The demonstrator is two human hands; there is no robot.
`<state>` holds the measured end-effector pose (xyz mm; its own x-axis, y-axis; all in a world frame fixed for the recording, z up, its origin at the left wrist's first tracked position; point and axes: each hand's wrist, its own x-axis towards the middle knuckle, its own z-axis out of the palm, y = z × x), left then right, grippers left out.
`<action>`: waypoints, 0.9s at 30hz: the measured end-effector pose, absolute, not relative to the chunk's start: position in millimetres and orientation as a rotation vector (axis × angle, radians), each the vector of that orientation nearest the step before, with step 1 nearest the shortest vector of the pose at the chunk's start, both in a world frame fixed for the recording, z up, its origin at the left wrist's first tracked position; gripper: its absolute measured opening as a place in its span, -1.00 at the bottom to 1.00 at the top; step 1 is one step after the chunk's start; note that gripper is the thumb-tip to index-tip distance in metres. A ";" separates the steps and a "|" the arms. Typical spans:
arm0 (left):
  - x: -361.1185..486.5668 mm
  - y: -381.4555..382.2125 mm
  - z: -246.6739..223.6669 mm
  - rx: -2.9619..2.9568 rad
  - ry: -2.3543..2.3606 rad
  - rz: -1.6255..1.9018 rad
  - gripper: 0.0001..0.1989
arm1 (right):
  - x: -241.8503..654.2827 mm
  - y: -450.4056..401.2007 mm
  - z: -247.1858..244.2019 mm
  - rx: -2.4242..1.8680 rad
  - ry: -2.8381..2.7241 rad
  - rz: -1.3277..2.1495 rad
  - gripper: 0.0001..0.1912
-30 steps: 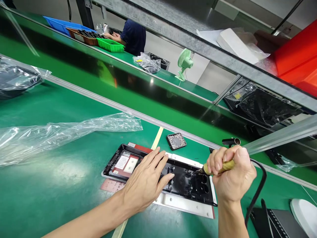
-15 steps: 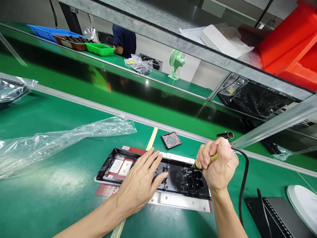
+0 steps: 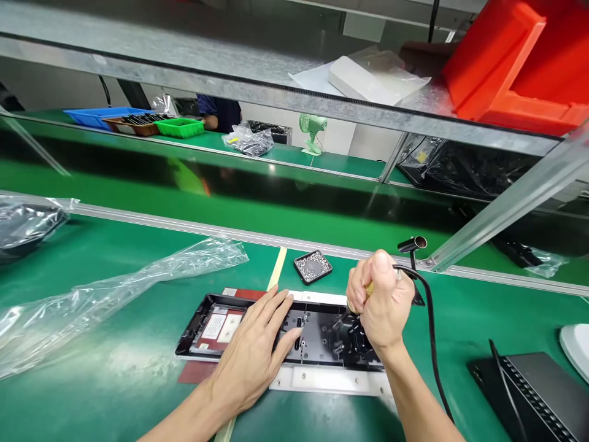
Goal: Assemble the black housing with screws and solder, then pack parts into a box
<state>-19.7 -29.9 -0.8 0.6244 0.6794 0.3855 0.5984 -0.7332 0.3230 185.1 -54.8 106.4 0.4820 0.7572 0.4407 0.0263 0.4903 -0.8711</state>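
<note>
My left hand [image 3: 257,344] lies flat with fingers apart across the middle of a long black plastic housing [image 3: 317,337]. The housing rests open side up on a white and red-brown fixture [image 3: 322,379]. My right hand [image 3: 384,298] is wrapped round the yellowish handle [image 3: 369,290] of a soldering iron, its black cord leaving at the thumb side. The iron points down and left into the housing's right part; its tip [image 3: 339,320] is hard to make out. Beyond the housing sits a small black tray [image 3: 313,267] of tiny silvery metal parts.
A black iron stand with a metal tube [image 3: 413,244] is behind my right hand. Clear plastic film [image 3: 138,288] spreads on the left. A black notebook-like object [image 3: 534,393] lies at right. Overhead runs a metal shelf [image 3: 221,83] with a red bin [image 3: 506,67]. A co-worker's sleeve [image 3: 225,113] shows beyond.
The view has levelled and tilted up. My right hand with the soldering iron has shifted a little left over the housing's right end. My left hand stays flat on the housing.
</note>
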 end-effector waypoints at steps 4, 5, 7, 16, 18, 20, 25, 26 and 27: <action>-20.6 -30.2 -0.6 2.665 1.053 0.735 -0.47 | 185.0 -56.0 105.9 -0.960 -0.975 0.549 -0.53; -20.7 -30.2 -0.5 2.661 1.052 0.738 -0.47 | 184.8 -56.0 106.2 -0.959 -0.974 0.554 -0.52; -21.0 -30.4 -0.4 2.658 1.048 0.744 -0.48 | 184.2 -55.6 107.1 -0.949 -0.976 0.565 -0.51; -21.0 -30.8 -0.4 2.643 1.057 0.761 -0.49 | 180.1 -54.8 108.3 -0.846 -0.986 0.614 -0.52; -20.3 -30.7 -0.2 2.649 1.057 0.766 -0.49 | 179.9 -54.5 107.9 -0.839 -0.985 0.621 -0.52; -19.7 -30.6 0.2 2.654 1.057 0.770 -0.49 | 179.9 -54.1 107.5 -0.842 -0.983 0.621 -0.52; -19.3 -30.7 1.3 2.663 1.061 0.757 -0.50 | 179.2 -54.0 107.6 -0.865 -0.994 0.609 -0.52; -19.4 -30.8 1.3 2.657 1.061 0.758 -0.49 | 179.1 -54.2 107.7 -0.868 -0.997 0.604 -0.52; -19.5 -30.9 1.1 2.650 1.061 0.760 -0.49 | 179.0 -54.3 107.7 -0.869 -1.000 0.601 -0.51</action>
<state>-19.5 -30.9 1.1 0.6127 0.6869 0.3908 0.5910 -0.7266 0.3504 179.0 -54.3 107.7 0.4313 0.7734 0.4646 -0.0471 0.5336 -0.8444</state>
